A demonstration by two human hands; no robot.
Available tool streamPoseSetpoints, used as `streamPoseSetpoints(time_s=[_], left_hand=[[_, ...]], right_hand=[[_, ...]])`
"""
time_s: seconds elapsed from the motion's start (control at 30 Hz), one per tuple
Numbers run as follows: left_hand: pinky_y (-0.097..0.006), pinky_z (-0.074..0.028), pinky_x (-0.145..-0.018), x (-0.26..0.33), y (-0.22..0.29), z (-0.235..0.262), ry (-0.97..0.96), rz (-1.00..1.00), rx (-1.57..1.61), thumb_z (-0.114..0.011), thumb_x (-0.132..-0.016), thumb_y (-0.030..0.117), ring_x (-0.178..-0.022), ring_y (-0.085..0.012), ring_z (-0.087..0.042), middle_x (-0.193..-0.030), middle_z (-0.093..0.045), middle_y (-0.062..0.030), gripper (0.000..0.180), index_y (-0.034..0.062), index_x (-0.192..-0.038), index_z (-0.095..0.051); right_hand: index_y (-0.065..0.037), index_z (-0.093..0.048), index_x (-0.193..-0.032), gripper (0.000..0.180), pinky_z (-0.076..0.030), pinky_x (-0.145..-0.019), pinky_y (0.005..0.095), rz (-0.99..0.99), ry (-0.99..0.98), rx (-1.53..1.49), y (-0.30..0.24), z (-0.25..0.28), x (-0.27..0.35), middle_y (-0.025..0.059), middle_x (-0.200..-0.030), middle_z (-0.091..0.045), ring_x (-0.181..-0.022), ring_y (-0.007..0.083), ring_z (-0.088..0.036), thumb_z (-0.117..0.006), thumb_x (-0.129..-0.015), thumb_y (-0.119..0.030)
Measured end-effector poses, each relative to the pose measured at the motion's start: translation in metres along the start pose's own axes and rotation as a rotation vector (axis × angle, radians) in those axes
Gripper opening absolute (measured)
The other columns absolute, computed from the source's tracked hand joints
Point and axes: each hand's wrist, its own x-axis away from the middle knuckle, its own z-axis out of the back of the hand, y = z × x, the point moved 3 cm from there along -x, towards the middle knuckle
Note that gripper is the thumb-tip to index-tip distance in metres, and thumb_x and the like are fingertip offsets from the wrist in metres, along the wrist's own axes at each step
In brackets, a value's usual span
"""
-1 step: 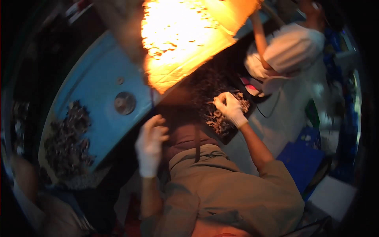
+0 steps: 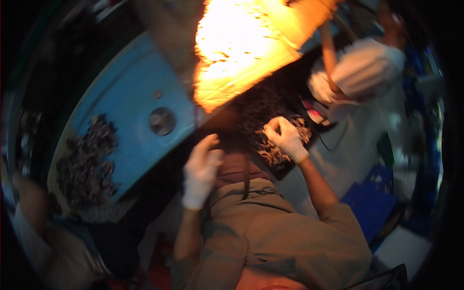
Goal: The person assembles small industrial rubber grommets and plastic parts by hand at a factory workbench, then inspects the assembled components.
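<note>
My right hand [image 2: 286, 138], in a white glove with bare fingertips, is closed in a pinch above a dark tray [image 2: 282, 173]. What the fingertips hold, if anything, is too small to make out. Below and around that hand lie many small, brownish, twisted pieces [image 2: 273, 155] in the tray. My left hand [image 2: 200, 169], gloved the same way, is raised beside the table edge. Its fingers are loosely bent and apart, slightly blurred, with nothing visible in them.
A blue table [image 2: 140, 72] at left carries a heap of dark pieces [image 2: 89, 166] and a round metal disc [image 2: 162, 121]. Brightly lit cardboard [image 2: 227, 87] holds more pieces. Another person in a white top [image 2: 369, 70] works at upper right; someone else's arm [image 2: 31, 198] shows at left.
The whole view has shifted, so most things sit farther right in the picture. My left hand has risen slightly, its fingers pointing more upward. My right hand keeps its pinch over the tray.
</note>
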Motion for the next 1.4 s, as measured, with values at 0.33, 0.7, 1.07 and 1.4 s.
streamPoseSetpoints(time_s=[0.33, 0.7, 1.07, 1.4], left_hand=[[-0.028, -0.052, -0.092, -0.009, -0.053, -0.012, 0.155, 0.223, 0.852, -0.056, -0.108, 0.02, -0.102, -0.0137, -0.065, -0.114, -0.069, -0.0083, 0.032, -0.004, -0.126, -0.067], [-0.027, -0.055, -0.07, -0.048, -0.019, 0.066, 0.423, 0.001, 0.627, -0.051, -0.107, 0.02, -0.084, -0.0132, -0.065, -0.11, -0.067, -0.0088, 0.037, -0.0026, -0.136, -0.057], [-0.022, -0.048, -0.076, -0.019, -0.011, 0.044, 0.331, 0.054, 1.055, -0.055, -0.106, 0.012, -0.088, -0.0098, -0.063, -0.114, -0.066, -0.0088, 0.041, -0.007, -0.142, -0.048], [-0.042, -0.055, -0.087, -0.045, 0.006, 0.102, 0.634, -0.189, -0.251, -0.074, -0.091, 0.021, -0.093, -0.0334, -0.069, -0.115, -0.069, -0.0172, 0.052, 0.0031, -0.138, -0.059]], right_hand=[[-0.007, -0.066, -0.105, 0.032, -0.055, -0.088, 0.0443, 0.824, -0.437, 0.226, -0.172, -0.056, -0.008, 0.0117, -0.108, -0.066, -0.101, 0.0334, -0.065, -0.081, -0.079, -0.019], [-0.004, -0.062, -0.116, 0.024, -0.057, -0.074, 0.0493, 0.492, -0.259, 0.045, -0.249, -0.132, -0.088, 0.0226, -0.091, -0.071, -0.084, 0.0417, -0.072, -0.056, -0.104, -0.024], [0.0, -0.066, -0.119, 0.044, -0.058, -0.083, 0.0384, 0.159, -0.339, -0.13, -0.249, -0.118, -0.052, 0.022, -0.106, -0.073, -0.095, 0.0307, -0.074, -0.071, -0.095, -0.036], [-0.001, -0.059, -0.121, 0.035, -0.058, -0.079, 0.0433, 0.188, -0.324, -0.107, -0.245, -0.114, -0.077, 0.0213, -0.099, -0.072, -0.093, 0.0366, -0.073, -0.063, -0.102, -0.03]])
